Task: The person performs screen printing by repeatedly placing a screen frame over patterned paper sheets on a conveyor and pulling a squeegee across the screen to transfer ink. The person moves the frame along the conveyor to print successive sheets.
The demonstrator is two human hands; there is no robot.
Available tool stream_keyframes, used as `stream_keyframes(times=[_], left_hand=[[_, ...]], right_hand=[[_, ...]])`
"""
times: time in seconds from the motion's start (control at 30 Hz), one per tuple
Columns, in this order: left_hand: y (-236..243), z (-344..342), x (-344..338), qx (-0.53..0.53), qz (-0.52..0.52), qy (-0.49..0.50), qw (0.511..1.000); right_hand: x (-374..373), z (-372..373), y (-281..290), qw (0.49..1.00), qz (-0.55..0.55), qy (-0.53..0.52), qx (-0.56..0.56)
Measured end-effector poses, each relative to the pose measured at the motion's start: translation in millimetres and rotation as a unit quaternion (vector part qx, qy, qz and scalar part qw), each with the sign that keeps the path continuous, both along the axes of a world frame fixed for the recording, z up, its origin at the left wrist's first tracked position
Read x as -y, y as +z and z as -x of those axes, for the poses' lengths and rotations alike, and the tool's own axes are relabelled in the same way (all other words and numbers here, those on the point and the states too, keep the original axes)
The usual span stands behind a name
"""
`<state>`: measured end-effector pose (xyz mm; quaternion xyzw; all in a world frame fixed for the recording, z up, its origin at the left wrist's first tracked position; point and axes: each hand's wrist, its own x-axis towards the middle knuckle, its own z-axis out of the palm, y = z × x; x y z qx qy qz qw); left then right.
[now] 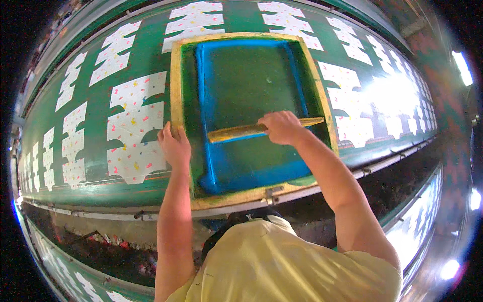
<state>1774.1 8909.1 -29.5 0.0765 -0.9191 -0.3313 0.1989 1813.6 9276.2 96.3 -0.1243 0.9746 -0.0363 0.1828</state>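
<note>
A wooden-framed printing screen lies on the long green table in front of me. Blue ink runs along its inner edges and spreads across the near end of the mesh. My right hand is closed around the middle of a wooden squeegee, which lies crosswise over the mesh, its right end slightly farther from me. At the left side of the frame, my left hand has its fingers bent over the wooden rail and grips it.
White cut fabric pieces with small coloured prints lie in rows on the green table, left, right and beyond the screen. A metal rail with small stops follows the near edge. Another table stands behind at right.
</note>
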Motion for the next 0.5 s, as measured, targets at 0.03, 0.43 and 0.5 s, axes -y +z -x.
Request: stream_keyframes(times=[0.03, 0.43, 0.5], left_hand=[[0, 0, 0, -0.004, 0.005, -0.005, 1.000], [9, -3, -6, 0.116, 0.077, 0.036, 0.990], [10, -5, -8, 0.128, 0.101, 0.041, 0.986]], right_hand=[[4, -24, -3, 1.000, 0.005, -0.001, -0.012], [23, -197, -27, 0.992, 0.051, 0.041, -0.109], [22, -207, -25, 0.993, 0.076, 0.029, -0.087]])
